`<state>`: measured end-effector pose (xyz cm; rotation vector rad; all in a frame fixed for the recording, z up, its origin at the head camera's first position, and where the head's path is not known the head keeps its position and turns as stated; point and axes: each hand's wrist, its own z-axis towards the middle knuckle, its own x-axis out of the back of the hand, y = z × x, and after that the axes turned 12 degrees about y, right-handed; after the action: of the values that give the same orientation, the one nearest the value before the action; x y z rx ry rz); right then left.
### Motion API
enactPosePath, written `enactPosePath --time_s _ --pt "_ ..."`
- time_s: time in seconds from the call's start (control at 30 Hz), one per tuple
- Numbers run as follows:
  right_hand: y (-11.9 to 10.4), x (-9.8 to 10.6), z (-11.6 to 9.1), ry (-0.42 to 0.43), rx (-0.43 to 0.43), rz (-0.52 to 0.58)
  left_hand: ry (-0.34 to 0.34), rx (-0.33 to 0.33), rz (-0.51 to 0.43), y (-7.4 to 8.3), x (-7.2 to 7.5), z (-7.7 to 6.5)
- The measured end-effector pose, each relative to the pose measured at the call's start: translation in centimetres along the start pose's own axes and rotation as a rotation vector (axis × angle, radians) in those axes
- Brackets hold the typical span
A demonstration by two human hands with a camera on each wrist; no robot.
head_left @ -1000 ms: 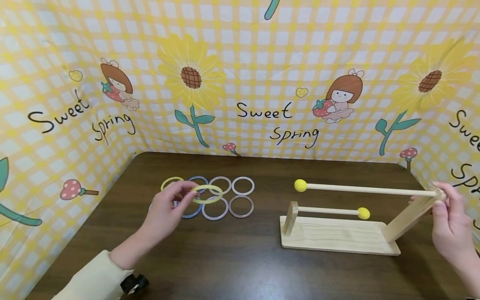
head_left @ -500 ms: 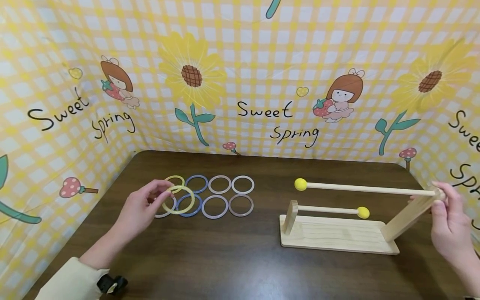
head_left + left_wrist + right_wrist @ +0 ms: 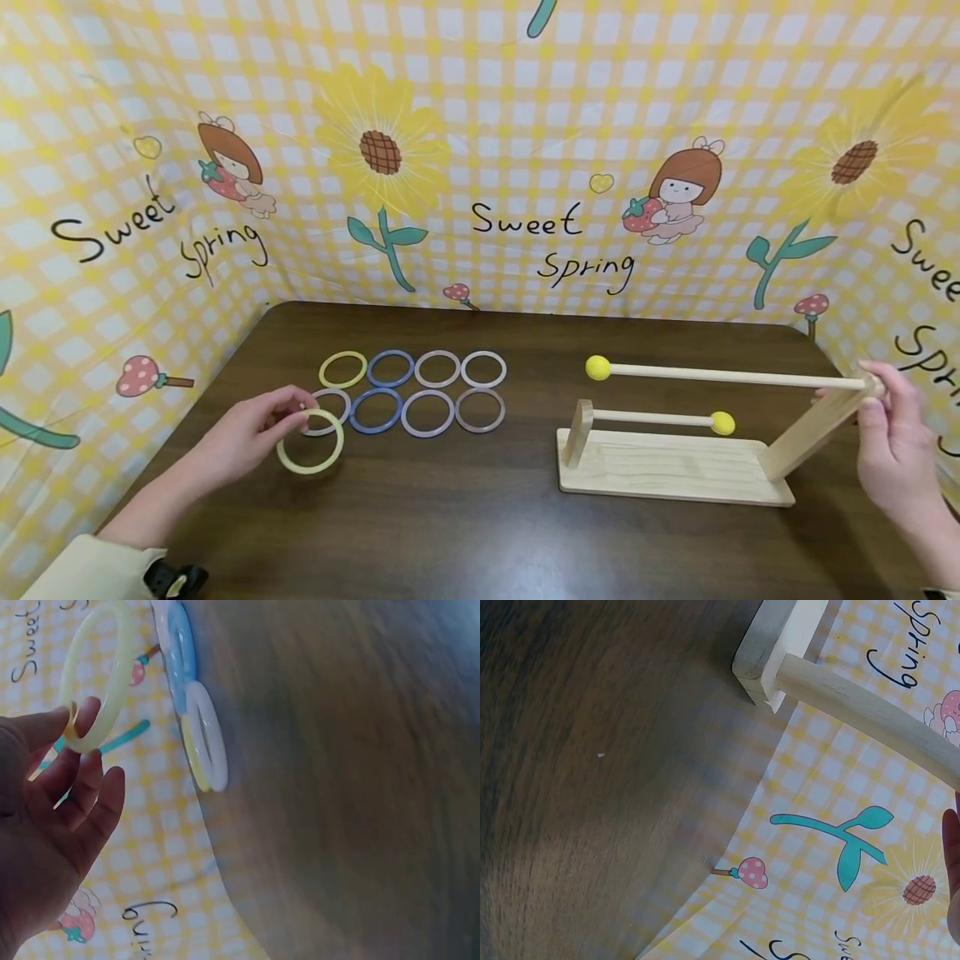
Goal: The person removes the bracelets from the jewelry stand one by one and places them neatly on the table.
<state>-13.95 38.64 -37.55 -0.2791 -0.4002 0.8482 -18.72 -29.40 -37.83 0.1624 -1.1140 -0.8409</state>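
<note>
My left hand (image 3: 240, 433) pinches a pale yellow ring (image 3: 309, 472) between thumb and fingers, tilted above the near left of the ring group. In the left wrist view the ring (image 3: 118, 682) stands up from the fingertips of that hand (image 3: 60, 802). At the right, my right hand (image 3: 896, 450) grips the top of the tall post (image 3: 813, 429) of a wooden stand (image 3: 675, 471). Both of the stand's rods, the upper rod (image 3: 735, 377) and the lower rod (image 3: 652, 418), carry a yellow ball end and no ring. The right wrist view shows the post (image 3: 870, 712) and part of the hand (image 3: 952, 862).
Several rings lie in two rows on the brown table (image 3: 450, 517): a yellow ring (image 3: 321, 372), a blue ring (image 3: 412, 367) and pale purple or whitish ones such as the white ring (image 3: 504, 369). A yellow checked cloth (image 3: 525, 150) surrounds the table's back and sides.
The left hand has moved left and toward the near edge with the yellow ring, away from above the other rings. The right hand and the stand have stayed in place.
</note>
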Motion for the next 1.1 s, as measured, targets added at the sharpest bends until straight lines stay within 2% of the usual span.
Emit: enactPosePath --time_s 0.27,0.47,0.53,0.67,0.87,1.1 --pt "0.1 0.0 -0.2 -0.007 -0.016 0.033 -0.135 0.007 -0.025 -1.8 0.1 -0.8" --pt "0.1 0.1 -0.2 -0.002 -0.021 0.031 -0.230 0.053 -0.036 -2.6 -0.2 -1.1" --pt "0.1 0.1 -0.2 -0.004 -0.019 0.033 -0.238 0.054 -0.023 -2.9 -0.2 -1.1" --pt "0.2 0.1 -0.1 -0.006 -0.019 0.035 -0.231 0.013 0.013 -3.6 -0.1 -1.1" --pt "0.4 0.1 -0.1 -0.008 -0.010 0.015 -0.231 -0.015 0.006 -4.5 -0.3 -1.4" --pt "0.4 0.0 -0.1 -0.001 -0.005 0.016 -0.230 0.076 0.049 -4.7 -0.6 -1.2"
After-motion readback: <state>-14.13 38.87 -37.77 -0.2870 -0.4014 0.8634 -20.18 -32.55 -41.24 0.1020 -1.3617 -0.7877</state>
